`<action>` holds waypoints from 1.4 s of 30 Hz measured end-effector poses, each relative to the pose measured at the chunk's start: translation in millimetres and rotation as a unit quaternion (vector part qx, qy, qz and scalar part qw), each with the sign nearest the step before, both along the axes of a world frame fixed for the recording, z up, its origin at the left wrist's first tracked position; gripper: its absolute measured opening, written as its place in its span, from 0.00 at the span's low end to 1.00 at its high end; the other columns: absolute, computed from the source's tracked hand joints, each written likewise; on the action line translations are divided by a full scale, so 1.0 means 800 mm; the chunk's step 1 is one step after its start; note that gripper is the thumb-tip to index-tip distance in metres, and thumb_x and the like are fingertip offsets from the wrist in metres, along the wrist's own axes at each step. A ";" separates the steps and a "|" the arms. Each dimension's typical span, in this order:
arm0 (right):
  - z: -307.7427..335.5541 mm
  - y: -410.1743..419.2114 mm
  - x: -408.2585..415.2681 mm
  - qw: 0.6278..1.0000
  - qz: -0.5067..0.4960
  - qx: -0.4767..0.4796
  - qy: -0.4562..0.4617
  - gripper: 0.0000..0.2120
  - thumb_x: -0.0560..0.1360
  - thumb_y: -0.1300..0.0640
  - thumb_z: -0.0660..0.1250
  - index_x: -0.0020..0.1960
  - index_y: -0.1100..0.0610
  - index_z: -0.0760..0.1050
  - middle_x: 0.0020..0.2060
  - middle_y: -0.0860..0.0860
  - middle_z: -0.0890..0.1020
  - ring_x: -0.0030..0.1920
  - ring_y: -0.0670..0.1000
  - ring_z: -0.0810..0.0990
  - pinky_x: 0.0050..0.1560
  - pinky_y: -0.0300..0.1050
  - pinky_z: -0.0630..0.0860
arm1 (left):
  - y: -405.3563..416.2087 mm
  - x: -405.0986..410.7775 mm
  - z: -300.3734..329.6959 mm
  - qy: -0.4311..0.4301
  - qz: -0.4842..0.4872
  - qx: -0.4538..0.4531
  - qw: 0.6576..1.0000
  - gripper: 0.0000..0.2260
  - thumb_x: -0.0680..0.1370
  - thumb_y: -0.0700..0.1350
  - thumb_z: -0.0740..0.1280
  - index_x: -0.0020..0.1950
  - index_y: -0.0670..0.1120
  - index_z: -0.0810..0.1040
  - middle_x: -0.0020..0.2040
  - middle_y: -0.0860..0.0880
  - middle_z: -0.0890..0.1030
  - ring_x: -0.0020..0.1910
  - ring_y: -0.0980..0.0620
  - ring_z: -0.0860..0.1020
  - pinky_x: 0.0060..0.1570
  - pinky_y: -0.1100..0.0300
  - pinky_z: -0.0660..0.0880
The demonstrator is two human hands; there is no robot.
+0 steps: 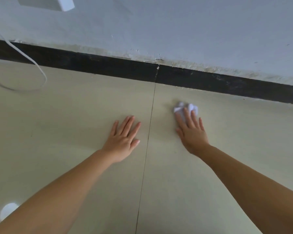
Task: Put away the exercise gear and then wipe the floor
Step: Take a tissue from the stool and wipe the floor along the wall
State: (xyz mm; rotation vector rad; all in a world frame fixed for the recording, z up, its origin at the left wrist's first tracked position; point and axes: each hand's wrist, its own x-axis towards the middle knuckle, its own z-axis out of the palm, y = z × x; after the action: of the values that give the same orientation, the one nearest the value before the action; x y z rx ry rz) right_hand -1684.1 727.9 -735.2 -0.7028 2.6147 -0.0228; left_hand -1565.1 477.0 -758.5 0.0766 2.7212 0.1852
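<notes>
Floor (74,132) of pale beige tile fills most of the view, with a thin grout line (149,132) running from the wall toward the camera between the two arms. Left hand (123,139) lies flat on the tile, palm down, fingers extended and slightly spread, holding nothing; it sits just left of the grout line. Right hand (191,130) is also palm down with fingers extended, pressing on a crumpled white tissue (186,108) against the floor; the wad protrudes beyond the fingertips, and the hand is not curled around it. Tissue is located right of the grout line, near the black skirting board (108,66) at the foot of the grey-white wall (176,27). Paint along the wall's lower edge is chipped and discoloured. A white cable (41,71) loops onto the floor at upper left, well apart from both hands. A white box-shaped object (64,3) shows at the top edge, partly cut off. No exercise gear is identifiable.
</notes>
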 end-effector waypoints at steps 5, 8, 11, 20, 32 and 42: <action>-0.001 -0.088 -0.002 0.983 -0.185 -0.005 0.003 0.28 0.82 0.47 0.43 0.78 0.53 0.37 0.76 0.58 0.37 0.75 0.62 0.35 0.74 0.55 0.37 | -0.005 0.000 0.002 0.017 0.014 0.053 0.998 0.38 0.70 0.66 0.23 0.76 0.49 0.36 0.74 0.51 0.33 0.74 0.56 0.34 0.69 0.55 0.30; -0.002 -0.141 0.055 0.998 0.023 -0.050 -0.028 0.29 0.80 0.43 0.35 0.77 0.52 0.36 0.76 0.55 0.37 0.74 0.60 0.32 0.75 0.55 0.37 | -0.025 0.007 0.014 0.100 0.108 0.068 0.987 0.27 0.79 0.52 0.45 0.75 0.43 0.60 0.77 0.43 0.57 0.75 0.46 0.59 0.72 0.52 0.49; -0.006 -0.134 0.084 0.979 0.185 -0.084 -0.034 0.30 0.78 0.42 0.41 0.77 0.52 0.56 0.76 0.55 0.57 0.76 0.60 0.52 0.75 0.57 0.52 | -0.053 0.027 0.018 0.144 0.185 0.021 0.972 0.25 0.75 0.45 0.50 0.72 0.45 0.66 0.74 0.41 0.64 0.73 0.45 0.62 0.70 0.46 0.54; -0.004 0.026 0.007 0.967 -0.247 -0.044 0.033 0.27 0.81 0.46 0.45 0.78 0.51 0.46 0.77 0.56 0.45 0.76 0.61 0.41 0.75 0.59 0.45 | -0.060 0.045 0.010 0.079 0.136 0.022 0.987 0.24 0.76 0.50 0.53 0.70 0.46 0.70 0.71 0.42 0.69 0.69 0.42 0.69 0.63 0.37 0.64; -0.003 -0.280 0.043 0.967 0.238 -0.086 -0.011 0.26 0.83 0.47 0.45 0.78 0.49 0.40 0.77 0.50 0.39 0.76 0.56 0.35 0.75 0.55 0.36 | -0.108 0.090 0.019 0.211 0.288 0.082 0.931 0.22 0.71 0.41 0.53 0.59 0.43 0.78 0.61 0.43 0.78 0.61 0.45 0.73 0.61 0.41 0.71; -0.003 -0.088 0.070 0.947 -0.317 -0.048 0.028 0.26 0.82 0.50 0.46 0.78 0.53 0.43 0.77 0.56 0.42 0.76 0.60 0.39 0.75 0.56 0.38 | -0.118 0.090 0.024 0.166 0.263 0.066 0.948 0.21 0.71 0.42 0.54 0.56 0.44 0.81 0.58 0.41 0.79 0.54 0.40 0.78 0.59 0.46 0.74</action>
State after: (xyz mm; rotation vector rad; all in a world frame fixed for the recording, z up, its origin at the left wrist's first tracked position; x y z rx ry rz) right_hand -1628.3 657.2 -737.9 0.1392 2.7935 -0.3267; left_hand -1492.9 382.9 -739.7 -0.6422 2.9976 0.5512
